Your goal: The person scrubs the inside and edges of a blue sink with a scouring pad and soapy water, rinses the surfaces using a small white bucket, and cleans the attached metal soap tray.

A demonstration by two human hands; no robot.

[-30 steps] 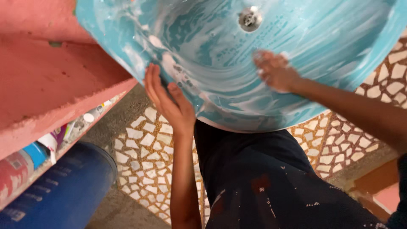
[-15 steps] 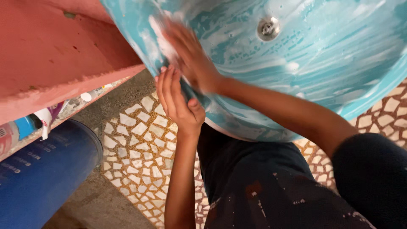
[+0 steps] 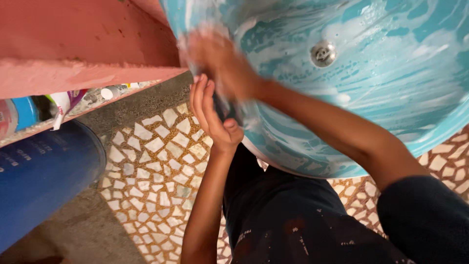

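The right hand (image 3: pixel 220 61) reaches across, fingers spread flat against the soapy inside wall of the blue basin (image 3: pixel 391 83), blurred. The left hand (image 3: pixel 212 115) cups the basin's rim from outside, fingers straight, gripping nothing. Below lie mosaic floor (image 3: pixel 151 161), a blue barrel (image 3: pixel 44 176) and a pink ledge (image 3: pixel 88 44).

Pink concrete ledge (image 3: pixel 83 44) upper left, rough lower edge. Shelf (image 3: pixel 97 100) under it holds bottles and tubes: blue container (image 3: pixel 24 111), white-and-purple tube (image 3: pixel 66 105), small white cap (image 3: pixel 108 92). Blue drum (image 3: pixel 41 171) on its side, lower left. Floor (image 3: pixel 151 161) is broken-tile mosaic, white chips in tan grout, bordered by bare grey cement (image 3: pixel 88 230).
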